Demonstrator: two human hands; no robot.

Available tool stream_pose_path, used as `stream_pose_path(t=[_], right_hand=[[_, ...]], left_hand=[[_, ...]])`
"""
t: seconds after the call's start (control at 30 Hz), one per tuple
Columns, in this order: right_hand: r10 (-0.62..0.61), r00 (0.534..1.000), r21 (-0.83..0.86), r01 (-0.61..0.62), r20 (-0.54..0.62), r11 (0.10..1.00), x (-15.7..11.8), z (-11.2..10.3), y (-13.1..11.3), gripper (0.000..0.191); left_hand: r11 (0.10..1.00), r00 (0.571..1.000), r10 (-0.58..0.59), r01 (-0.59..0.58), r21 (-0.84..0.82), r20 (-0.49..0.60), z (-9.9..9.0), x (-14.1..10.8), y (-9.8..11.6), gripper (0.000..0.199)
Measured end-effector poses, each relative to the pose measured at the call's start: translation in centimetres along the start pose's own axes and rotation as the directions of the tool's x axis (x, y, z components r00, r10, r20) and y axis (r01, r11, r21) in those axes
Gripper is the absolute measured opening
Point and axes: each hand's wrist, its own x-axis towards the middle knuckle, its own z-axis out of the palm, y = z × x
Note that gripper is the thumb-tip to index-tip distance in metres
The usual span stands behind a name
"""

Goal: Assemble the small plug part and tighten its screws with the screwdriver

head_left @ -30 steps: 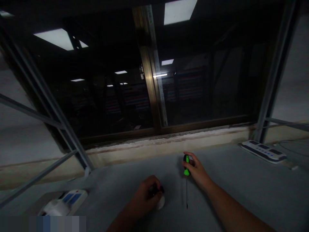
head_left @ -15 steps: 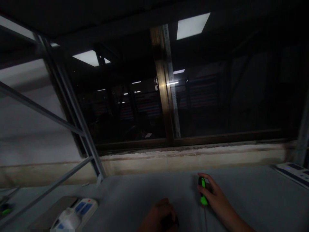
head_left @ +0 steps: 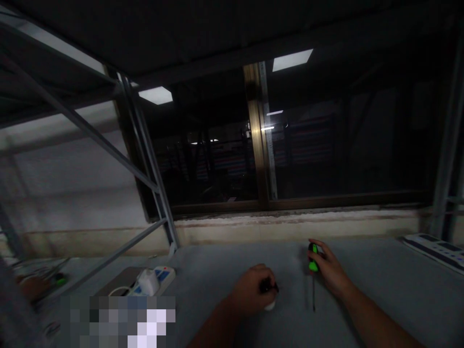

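In the head view, my right hand (head_left: 331, 271) is closed around the green and black handle of a screwdriver (head_left: 313, 258). Its thin shaft points down toward me, above the grey tabletop (head_left: 290, 333). To the left, my left hand (head_left: 250, 292) has its fingers curled around a small black object (head_left: 267, 286). Most of that object is hidden by the fingers, so its kind is unclear. A small white piece (head_left: 269, 306) shows just under this hand. The two hands are apart, and the screwdriver touches nothing held by the left.
On the left, a white power strip (head_left: 166, 274) carries a white plug (head_left: 148, 282) beside a flat grey item. Another white strip (head_left: 435, 251) lies at the right. A metal frame post (head_left: 154, 169) stands left. Another person's hand (head_left: 34, 288) shows at far left.
The view has shifted, so both hands appear higher in the picture. My left hand has come fully into sight, with its black object showing. The screwdriver stays in my right hand.
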Motion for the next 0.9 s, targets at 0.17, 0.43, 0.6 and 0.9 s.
stream_pose_path(t=[0.17,0.43,0.6,0.9], right_hand=[[-0.043,0.998,0.083,0.047,-0.05,0.995,-0.2,0.2,-0.3,0.064],[-0.044,0.996,0.061,0.049,-0.08,0.997,0.5,-1.1,0.3,0.065],[-0.039,0.997,0.04,0.042,-0.074,0.998,1.1,-2.1,0.6,0.066],[-0.034,0.997,0.013,0.035,-0.071,0.999,0.9,-2.5,0.1,0.06]], left_hand=[[0.997,1.0,0.002,-0.002,0.08,-0.001,0.3,-0.1,1.5,0.028],[0.86,0.911,-0.184,0.332,0.388,-0.37,-7.7,-11.8,5.8,0.046],[0.477,0.675,-0.442,0.735,0.482,-0.591,-11.2,-25.5,4.2,0.058],[0.304,0.641,-0.512,0.758,0.577,-0.572,-10.6,-26.1,4.6,0.068]])
